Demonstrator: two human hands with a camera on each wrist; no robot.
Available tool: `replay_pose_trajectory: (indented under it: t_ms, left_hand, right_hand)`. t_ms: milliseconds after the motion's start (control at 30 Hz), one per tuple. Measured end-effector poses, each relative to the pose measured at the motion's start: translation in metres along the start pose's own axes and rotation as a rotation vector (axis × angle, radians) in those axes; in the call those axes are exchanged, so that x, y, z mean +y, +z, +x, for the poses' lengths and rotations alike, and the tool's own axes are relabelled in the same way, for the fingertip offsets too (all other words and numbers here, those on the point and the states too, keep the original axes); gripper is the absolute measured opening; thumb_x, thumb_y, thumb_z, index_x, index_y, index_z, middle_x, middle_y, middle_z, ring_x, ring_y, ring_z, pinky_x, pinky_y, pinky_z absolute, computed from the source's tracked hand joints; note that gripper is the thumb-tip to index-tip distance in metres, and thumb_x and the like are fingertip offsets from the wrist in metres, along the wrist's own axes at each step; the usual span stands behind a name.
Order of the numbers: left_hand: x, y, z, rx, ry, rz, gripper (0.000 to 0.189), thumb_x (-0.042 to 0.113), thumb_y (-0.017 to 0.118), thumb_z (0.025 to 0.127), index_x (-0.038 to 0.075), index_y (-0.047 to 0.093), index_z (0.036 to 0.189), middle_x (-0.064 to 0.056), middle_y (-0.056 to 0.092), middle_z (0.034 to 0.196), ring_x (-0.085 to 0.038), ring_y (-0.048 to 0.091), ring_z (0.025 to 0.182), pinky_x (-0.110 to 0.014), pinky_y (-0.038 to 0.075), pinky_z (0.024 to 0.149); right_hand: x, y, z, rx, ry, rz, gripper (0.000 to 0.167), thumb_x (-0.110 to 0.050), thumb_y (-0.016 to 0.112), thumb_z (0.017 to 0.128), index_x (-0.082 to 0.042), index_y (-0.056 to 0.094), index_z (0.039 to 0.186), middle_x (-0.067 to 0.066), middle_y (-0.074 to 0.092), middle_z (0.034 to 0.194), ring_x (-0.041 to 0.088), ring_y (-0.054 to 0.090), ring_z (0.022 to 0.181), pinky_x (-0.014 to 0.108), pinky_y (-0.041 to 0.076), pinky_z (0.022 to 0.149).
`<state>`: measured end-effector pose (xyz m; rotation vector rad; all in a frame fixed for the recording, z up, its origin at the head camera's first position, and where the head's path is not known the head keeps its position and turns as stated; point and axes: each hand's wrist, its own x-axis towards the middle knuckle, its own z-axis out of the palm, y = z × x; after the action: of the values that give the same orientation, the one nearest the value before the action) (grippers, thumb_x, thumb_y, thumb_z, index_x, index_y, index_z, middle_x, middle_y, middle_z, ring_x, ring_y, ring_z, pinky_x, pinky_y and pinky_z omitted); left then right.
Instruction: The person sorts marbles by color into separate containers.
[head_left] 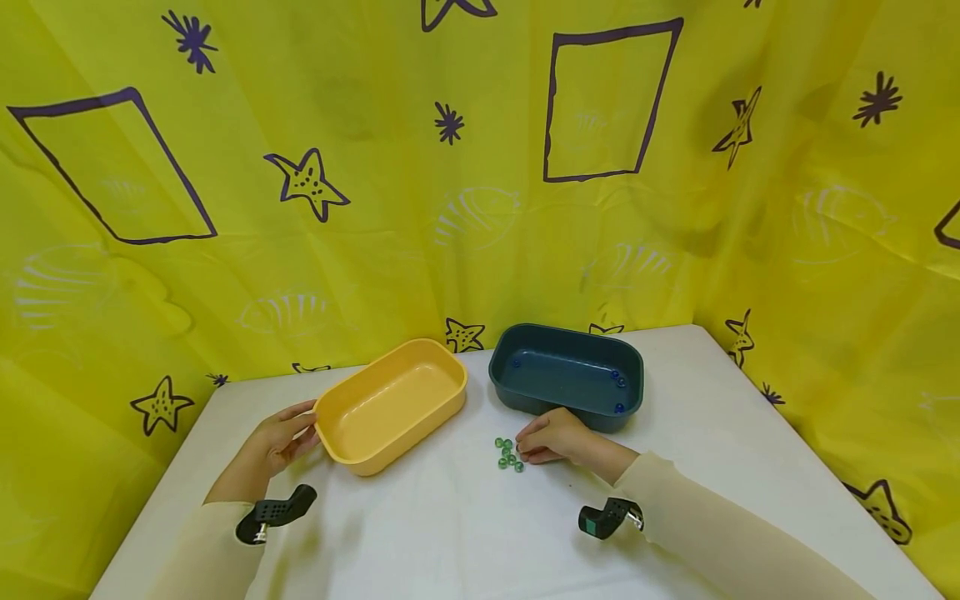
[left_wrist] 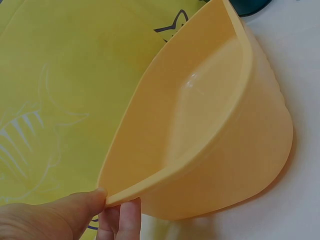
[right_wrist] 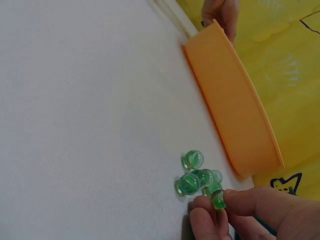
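Observation:
My left hand (head_left: 279,437) pinches the left end of the yellow-orange plastic tub (head_left: 401,437), thumb on the rim and fingers beneath it in the left wrist view. No objects show inside this tub in the head view. At a small cluster of green glass marbles (head_left: 506,452) on the table, my right hand (head_left: 562,435) reaches down in front of the dark teal tub (head_left: 517,400). In the right wrist view, its thumb and fingers pinch one green marble (right_wrist: 218,199) right beside the other marbles (right_wrist: 189,184).
Several blue marbles (head_left: 618,408) lie in the teal tub, most toward its right end. Both tubs stand on a white-covered table (head_left: 420,533). A yellow patterned curtain (head_left: 375,250) hangs behind and along the sides. Each wrist wears a black camera mount (head_left: 611,517).

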<state>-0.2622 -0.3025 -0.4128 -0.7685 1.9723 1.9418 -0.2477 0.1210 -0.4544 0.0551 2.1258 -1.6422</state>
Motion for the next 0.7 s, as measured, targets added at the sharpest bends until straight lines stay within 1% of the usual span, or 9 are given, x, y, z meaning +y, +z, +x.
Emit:
replay_pose_trajectory:
  t_ms: [300,533,700]
  left_hand:
    - [0.0013,-0.0003,-0.0010,-0.028,-0.010,-0.034,0.061,0.008,0.056,0.100,0.005,0.028,0.154,0.001,0.058,0.084,-0.011,0.063,0.070,-0.022,0.060,0.074]
    - [0.0020,0.0004,-0.0042,-0.040,-0.028,-0.063,0.061,0.009,0.055,0.100,0.006,0.028,0.154,0.002,0.060,0.080,-0.011,0.064,0.070,-0.023,0.060,0.075]
    - [0.0016,-0.0010,-0.0038,-0.055,-0.038,-0.083,0.061,0.011,0.055,0.101,0.007,0.027,0.155,0.002,0.061,0.080,-0.011,0.064,0.071,-0.023,0.060,0.077]
  right_hand:
    - [0.0002,-0.0020,0.0004,-0.092,-0.009,0.136,0.026,0.005,0.064,0.088,0.018,0.064,0.110,0.012,0.073,0.086,0.012,0.068,0.070,0.028,0.062,0.071]
    - [0.0000,-0.0020,0.0031,-0.104,0.019,0.183,0.027,0.005,0.064,0.089,0.018,0.064,0.112,0.010,0.072,0.085,0.012,0.068,0.071,0.027,0.062,0.072]
    - [-0.0032,-0.0010,0.0045,-0.108,0.037,0.219,0.029,0.004,0.064,0.089,0.019,0.062,0.114,0.011,0.073,0.088,0.014,0.069,0.073,0.028,0.062,0.075]
